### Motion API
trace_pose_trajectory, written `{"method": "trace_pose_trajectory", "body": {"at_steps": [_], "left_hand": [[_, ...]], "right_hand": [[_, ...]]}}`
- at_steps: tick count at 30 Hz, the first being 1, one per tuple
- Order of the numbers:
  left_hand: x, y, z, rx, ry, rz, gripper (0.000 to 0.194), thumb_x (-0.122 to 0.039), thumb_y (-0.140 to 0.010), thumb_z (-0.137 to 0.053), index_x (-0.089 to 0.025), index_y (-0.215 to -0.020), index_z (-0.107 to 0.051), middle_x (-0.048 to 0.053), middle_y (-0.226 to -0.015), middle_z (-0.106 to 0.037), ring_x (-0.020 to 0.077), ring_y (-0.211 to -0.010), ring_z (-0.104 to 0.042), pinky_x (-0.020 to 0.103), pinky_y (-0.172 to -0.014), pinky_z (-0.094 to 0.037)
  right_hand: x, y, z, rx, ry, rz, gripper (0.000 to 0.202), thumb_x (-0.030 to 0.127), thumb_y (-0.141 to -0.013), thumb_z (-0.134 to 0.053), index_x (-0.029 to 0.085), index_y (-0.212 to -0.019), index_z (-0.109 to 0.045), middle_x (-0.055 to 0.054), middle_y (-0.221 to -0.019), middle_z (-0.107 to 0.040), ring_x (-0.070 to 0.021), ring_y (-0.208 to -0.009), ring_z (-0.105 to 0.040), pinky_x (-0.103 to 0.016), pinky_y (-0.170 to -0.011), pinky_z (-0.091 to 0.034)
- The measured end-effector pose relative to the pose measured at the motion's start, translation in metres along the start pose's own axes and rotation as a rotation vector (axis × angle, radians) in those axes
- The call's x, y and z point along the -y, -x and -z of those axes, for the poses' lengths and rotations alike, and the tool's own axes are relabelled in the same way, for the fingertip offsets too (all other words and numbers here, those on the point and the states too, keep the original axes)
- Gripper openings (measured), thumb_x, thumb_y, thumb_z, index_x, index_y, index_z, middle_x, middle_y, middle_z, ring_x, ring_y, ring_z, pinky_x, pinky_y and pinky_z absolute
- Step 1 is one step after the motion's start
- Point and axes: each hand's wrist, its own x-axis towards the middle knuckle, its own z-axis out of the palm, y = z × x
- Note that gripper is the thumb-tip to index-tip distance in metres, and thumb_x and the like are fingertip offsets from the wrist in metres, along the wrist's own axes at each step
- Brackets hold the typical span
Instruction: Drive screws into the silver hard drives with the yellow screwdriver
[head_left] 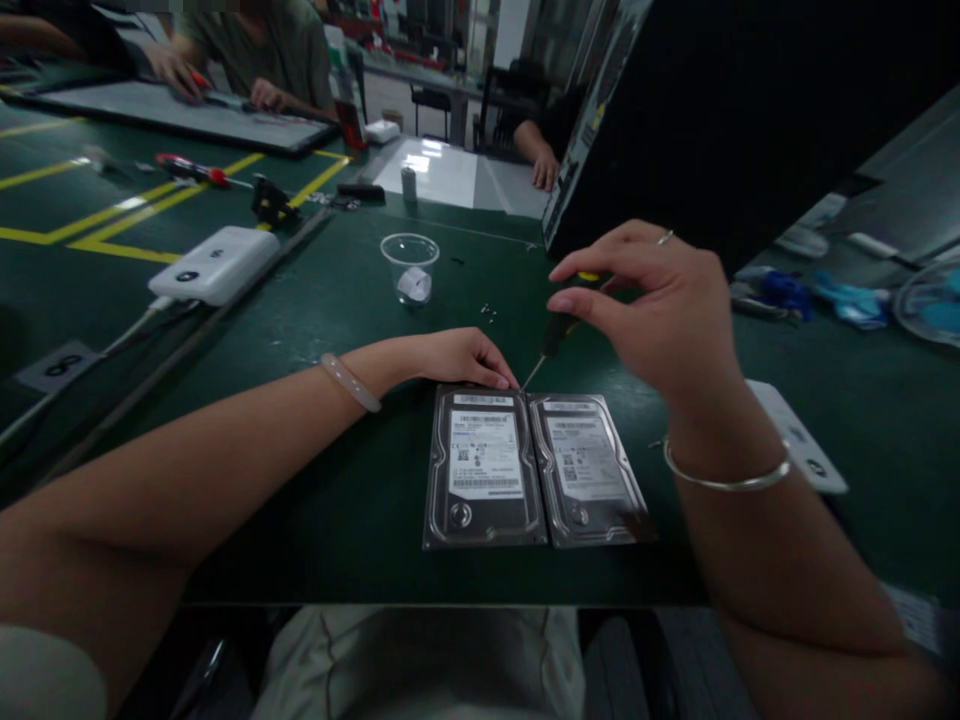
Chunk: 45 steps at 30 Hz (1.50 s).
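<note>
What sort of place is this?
Likely an electronics workshop: two hard drives lie on a green workbench, the right hand holds a screwdriver, and another person has their hands at a large flat panel.

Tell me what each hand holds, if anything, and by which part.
Right hand: a black-and-yellow screwdriver, by its upper handle. Left hand, at the far edge of the left grey rectangular metal hard drive: cannot tell.
</note>
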Motion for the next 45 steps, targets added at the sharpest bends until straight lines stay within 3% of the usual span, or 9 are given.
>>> {"method": "trace_pose_trajectory", "body": {"at_steps": [3,7,11,18,23,28,33,40,45], "left_hand": [[0.000,0.000,0.000,-0.007,0.011,0.015,0.026,-0.030,-0.085,-0.070,-0.019,-0.107,-0.078,0.006,-0.104,-0.078,0.0167,-0.088,-0.071,0.027,-0.083,-0.051],[0.000,0.000,0.000,-0.008,0.006,0.018,0.026,-0.030,-0.084,-0.070,-0.020,-0.107,-0.079,0.005,-0.101,-0.078,0.0164,-0.086,-0.070,0.028,-0.085,-0.051],[-0.002,0.001,0.001,-0.002,-0.007,0.022,0.027,-0.029,-0.085,-0.069,-0.019,-0.108,-0.079,0.005,-0.101,-0.078,0.0163,-0.086,-0.070,0.027,-0.084,-0.050],[-0.005,0.001,0.001,0.005,-0.026,0.004,0.028,-0.030,-0.085,-0.068,-0.018,-0.109,-0.078,0.006,-0.105,-0.078,0.0180,-0.091,-0.071,0.028,-0.087,-0.051],[-0.002,0.000,0.000,-0.002,-0.006,0.004,0.027,-0.030,-0.085,-0.068,-0.019,-0.107,-0.078,0.005,-0.104,-0.078,0.0159,-0.088,-0.071,0.026,-0.083,-0.051],[-0.001,0.001,0.001,0.000,-0.003,0.009,0.025,-0.031,-0.084,-0.070,-0.021,-0.106,-0.079,0.004,-0.102,-0.079,0.0157,-0.087,-0.070,0.027,-0.084,-0.050],[-0.004,0.002,0.001,0.006,0.009,0.028,0.026,-0.032,-0.084,-0.071,-0.021,-0.106,-0.079,0.004,-0.101,-0.078,0.0159,-0.086,-0.070,0.029,-0.087,-0.050],[-0.002,0.001,0.000,0.011,0.022,-0.003,0.025,-0.031,-0.085,-0.070,-0.020,-0.106,-0.079,0.004,-0.104,-0.078,0.0155,-0.088,-0.071,0.027,-0.084,-0.051],[0.000,0.000,0.000,0.006,0.034,-0.009,0.023,-0.030,-0.085,-0.071,-0.021,-0.104,-0.079,0.003,-0.102,-0.079,0.0134,-0.085,-0.071,0.024,-0.080,-0.051]], "right_hand": [[-0.004,-0.002,0.001,0.004,0.011,-0.037,0.013,0.028,-0.081,-0.077,0.027,-0.093,-0.079,-0.003,-0.093,-0.075,-0.0236,-0.090,-0.068,-0.043,-0.081,-0.056],[-0.010,-0.003,0.020,0.232,-0.272,-0.121,0.040,0.013,-0.080,-0.072,0.028,-0.118,-0.072,0.000,-0.111,-0.077,-0.0213,-0.107,-0.071,-0.039,-0.092,-0.059],[-0.010,-0.002,0.032,0.419,-0.365,-0.087,0.041,0.008,-0.085,-0.063,0.030,-0.119,-0.072,0.003,-0.124,-0.073,-0.0181,-0.117,-0.068,-0.035,-0.102,-0.056],[-0.001,-0.001,0.004,0.225,-0.128,0.027,0.026,0.034,-0.085,-0.073,0.028,-0.110,-0.076,-0.002,-0.114,-0.075,-0.0247,-0.109,-0.068,-0.045,-0.098,-0.054],[-0.012,-0.003,-0.009,-0.016,-0.050,0.011,0.017,0.031,-0.080,-0.079,0.026,-0.095,-0.080,-0.004,-0.097,-0.075,-0.0214,-0.090,-0.068,-0.040,-0.083,-0.058],[-0.023,-0.004,0.002,0.089,-0.333,-0.121,0.043,0.011,-0.078,-0.075,0.031,-0.116,-0.074,0.003,-0.106,-0.078,-0.0190,-0.103,-0.072,-0.038,-0.094,-0.059],[-0.018,-0.003,0.007,0.301,-0.617,-0.090,0.030,0.012,-0.086,-0.067,0.028,-0.109,-0.076,0.005,-0.119,-0.076,-0.0138,-0.107,-0.071,-0.029,-0.096,-0.058],[-0.012,0.001,-0.024,0.087,-0.518,-0.084,0.014,0.036,-0.081,-0.077,0.023,-0.082,-0.069,0.001,-0.083,-0.071,-0.0138,-0.077,-0.065,-0.029,-0.070,-0.054],[-0.014,0.004,-0.026,0.173,-0.665,-0.130,0.010,0.030,-0.090,-0.063,0.024,-0.082,-0.065,0.002,-0.073,-0.066,-0.0137,-0.072,-0.063,-0.029,-0.069,-0.051]]}}
